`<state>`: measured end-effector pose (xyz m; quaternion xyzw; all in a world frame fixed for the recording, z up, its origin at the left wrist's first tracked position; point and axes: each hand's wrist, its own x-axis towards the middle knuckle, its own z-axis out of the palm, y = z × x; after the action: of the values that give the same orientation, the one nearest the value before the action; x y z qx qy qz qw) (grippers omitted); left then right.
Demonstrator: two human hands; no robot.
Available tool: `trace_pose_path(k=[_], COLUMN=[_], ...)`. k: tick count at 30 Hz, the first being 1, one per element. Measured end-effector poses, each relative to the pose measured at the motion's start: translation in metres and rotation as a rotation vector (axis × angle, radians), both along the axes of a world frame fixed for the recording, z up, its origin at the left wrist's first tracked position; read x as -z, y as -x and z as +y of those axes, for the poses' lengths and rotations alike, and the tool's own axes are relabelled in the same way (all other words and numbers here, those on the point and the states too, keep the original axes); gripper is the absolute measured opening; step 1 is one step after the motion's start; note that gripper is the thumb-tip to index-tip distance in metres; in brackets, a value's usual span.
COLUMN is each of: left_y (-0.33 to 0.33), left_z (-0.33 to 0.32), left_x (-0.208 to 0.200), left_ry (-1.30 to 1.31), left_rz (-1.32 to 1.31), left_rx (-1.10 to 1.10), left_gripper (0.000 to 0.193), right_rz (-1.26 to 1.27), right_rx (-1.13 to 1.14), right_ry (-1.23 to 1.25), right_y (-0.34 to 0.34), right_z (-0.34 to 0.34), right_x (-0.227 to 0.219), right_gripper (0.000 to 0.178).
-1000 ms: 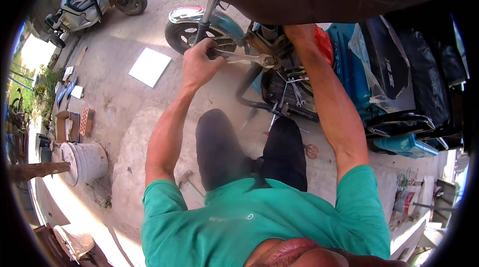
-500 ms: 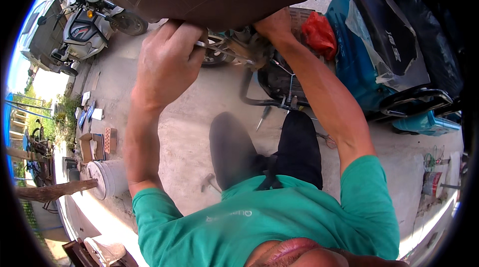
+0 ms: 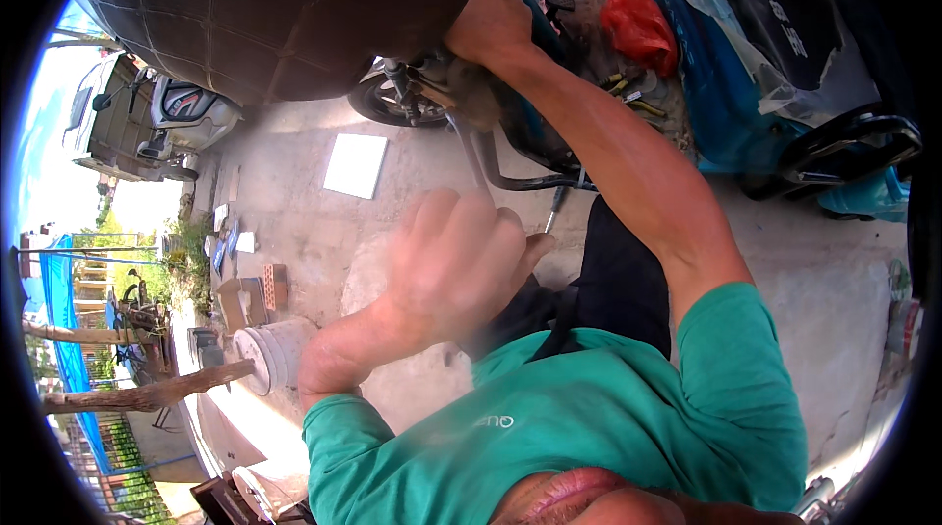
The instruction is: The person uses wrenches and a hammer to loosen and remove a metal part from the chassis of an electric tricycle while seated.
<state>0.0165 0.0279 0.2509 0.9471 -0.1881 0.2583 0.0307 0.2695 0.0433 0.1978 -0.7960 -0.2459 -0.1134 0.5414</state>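
Note:
My left hand [image 3: 456,255] is curled in front of my chest and smeared by motion; a blurred grey streak shows above its knuckles, and what it holds I cannot make out. My right hand [image 3: 494,20] reaches up beside a brown quilted cover [image 3: 294,20], its fingers hidden by that cover. Below the cover, near my right wrist, are dusty metal parts [image 3: 442,83] and a wheel [image 3: 378,103] of a vehicle. A black curved tube [image 3: 530,183] runs under my right forearm. A screwdriver [image 3: 556,206] lies on the ground near my legs.
A teal scooter [image 3: 711,123] stands at the right, with a red plastic bag [image 3: 638,26] and yellow-handled tools [image 3: 643,105] on its footboard. A white square panel [image 3: 355,166] lies on the concrete. At the left are a white bucket [image 3: 280,353], a brick [image 3: 275,287] and a parked motorcycle [image 3: 191,113].
My left hand has come down from the brown cover, where it gripped a metal rod, to in front of my chest. My right hand stays by the cover. The view has shifted.

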Motion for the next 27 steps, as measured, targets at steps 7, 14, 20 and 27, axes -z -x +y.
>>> trace_pose_path(k=[7, 14, 20, 27], left_y=[-0.009, -0.001, -0.011, -0.038], left_z=[-0.008, -0.024, -0.037, -0.019], left_x=[0.028, 0.073, 0.089, 0.170], left_ry=[0.699, 1.640, 2.118, 1.775], left_rz=[-0.081, 0.054, 0.409, 0.687], left_rx=[-0.101, -0.207, 0.059, -0.024], left_gripper=[0.010, 0.041, 0.062, 0.026], right_rz=[-0.126, -0.054, -0.027, -0.097], right_rx=[0.036, 0.017, -0.103, -0.172], right_ry=[-0.005, -0.059, 0.056, 0.125], right_y=[-0.009, 0.001, 0.013, 0.011], right_z=[0.006, 0.000, -0.017, -0.016], right_x=[0.010, 0.000, -0.026, -0.029], right_gripper=[0.073, 0.069, 0.063, 0.063])
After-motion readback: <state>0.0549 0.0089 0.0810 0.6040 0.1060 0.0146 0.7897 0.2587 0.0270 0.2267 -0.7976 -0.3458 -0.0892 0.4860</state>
